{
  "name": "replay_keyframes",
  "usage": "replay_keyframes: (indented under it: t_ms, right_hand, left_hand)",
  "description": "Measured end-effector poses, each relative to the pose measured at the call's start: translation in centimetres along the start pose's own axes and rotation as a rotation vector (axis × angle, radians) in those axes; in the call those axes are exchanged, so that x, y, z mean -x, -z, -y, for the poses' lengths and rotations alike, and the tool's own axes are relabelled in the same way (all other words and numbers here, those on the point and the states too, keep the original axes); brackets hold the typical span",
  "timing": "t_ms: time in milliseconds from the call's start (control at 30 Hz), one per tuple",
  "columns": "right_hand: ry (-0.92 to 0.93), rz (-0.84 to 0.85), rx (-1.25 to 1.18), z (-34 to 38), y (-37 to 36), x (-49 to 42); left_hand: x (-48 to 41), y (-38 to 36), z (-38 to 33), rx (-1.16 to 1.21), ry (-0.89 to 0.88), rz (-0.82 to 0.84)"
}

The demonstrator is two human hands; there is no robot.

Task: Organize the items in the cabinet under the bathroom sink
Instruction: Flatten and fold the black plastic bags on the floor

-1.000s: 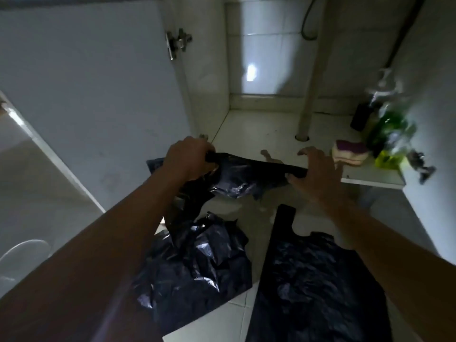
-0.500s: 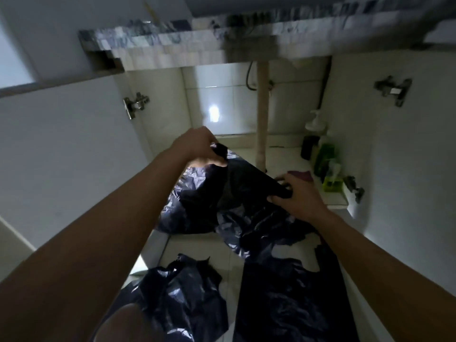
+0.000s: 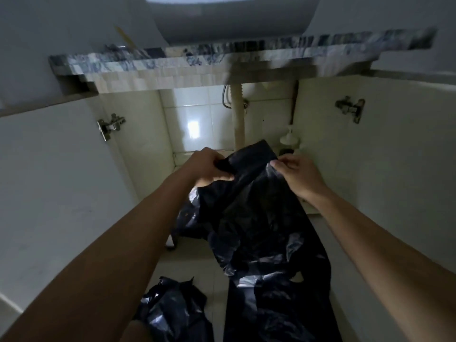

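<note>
**Black bag raised and held level before the open cabinet**

We saw the left hand [image 3: 209, 166] with its fingers curled round a bunched top corner of the black plastic bag [image 3: 251, 213]. The right hand [image 3: 299, 176] pinched the opposite top edge between thumb and fingertips. Both hands were at about the same height in front of the open cabinet [image 3: 138, 149], and the bag hung down from them. In our view its lower part overlapped a 2nd black bag [image 3: 283, 317] lying flat on the floor tiles [image 3: 195, 267] at the near right; we could not tell whether the 2 touched. A 3rd bag [image 3: 172, 309], crumpled, lay on the floor at the near left, apart from the held one.

Against the frame 0.5 s earlier, the right hand had risen from low beside the cabinet floor to the height of the left. The bag's top edge therefore ran level instead of sloping down to the right. The view had also tipped upward, so the white basin [image 3: 234, 18] now showed above the marbled countertop edge [image 3: 222, 58].

Far inside, the drain pipe [image 3: 238, 119] ran down in front of the tiled back wall [image 3: 195, 119]. A pump bottle [image 3: 290, 138] stood at the far right, just beyond the right hand. The left door [image 3: 49, 169] and right door [image 3: 394, 156] stood open.
</note>
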State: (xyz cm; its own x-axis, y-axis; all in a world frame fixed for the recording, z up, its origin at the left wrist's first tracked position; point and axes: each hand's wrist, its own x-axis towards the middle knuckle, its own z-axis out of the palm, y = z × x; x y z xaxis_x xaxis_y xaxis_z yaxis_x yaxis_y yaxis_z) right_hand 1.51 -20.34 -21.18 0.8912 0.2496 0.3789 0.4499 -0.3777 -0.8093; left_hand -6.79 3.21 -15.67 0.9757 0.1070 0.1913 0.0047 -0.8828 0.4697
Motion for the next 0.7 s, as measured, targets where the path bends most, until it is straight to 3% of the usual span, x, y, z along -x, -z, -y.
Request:
replay_keyframes:
  t_ms: [100,267,400,467,567,700]
  right_hand:
    - [-0.054,0.014,0.026,-0.4,1.8,0.8]
    - [0.149,-0.157,-0.015,1.6,2.8,0.5]
    - [-0.005,-0.284,-0.030,-0.1,5.6,-0.1]
    - [-0.092,-0.266,0.029,-1.5,7.3,0.6]
    - [-0.181,-0.202,0.070,-2.7,9.4,1.7]
    - [-0.215,-0.253,0.188,-2.7,11.0,1.2]
  left_hand:
    - [-0.1,-0.4,0.6,-0.019,0.002,-0.056]
    - [-1.6,-0.5,-1.5,-0.033,-0.065,-0.061]
    - [-2.1,-0.4,-0.3,-0.219,-0.018,-0.003]
    - [-1.9,-0.2,1.4,-0.296,0.018,0.011]
    - [-2.1,0.3,3.1,-0.261,0.031,0.005]
    - [-3.3,0.6,2.6,-0.212,0.031,0.062]
